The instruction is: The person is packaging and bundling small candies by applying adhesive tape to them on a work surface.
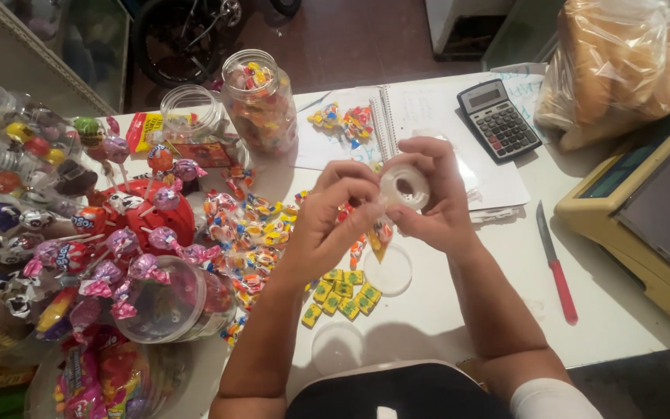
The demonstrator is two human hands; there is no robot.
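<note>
Looks like a small sweet shop counter, white worktop (622,310) heaped with lollipops (129,240) and wrapped candies (246,225) at left, candy jar (259,101) up top, calculator (498,119) on notebook (428,116), weighing scale (653,209) far right, bagged bread rolls (622,62) upper right

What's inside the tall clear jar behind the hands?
The tall clear jar is open-topped and filled nearly to the neck with small wrapped candies in mixed yellow, red and orange. Only the outer layer shows through the glass; the middle and bottom are hidden by the candies themselves.
</note>
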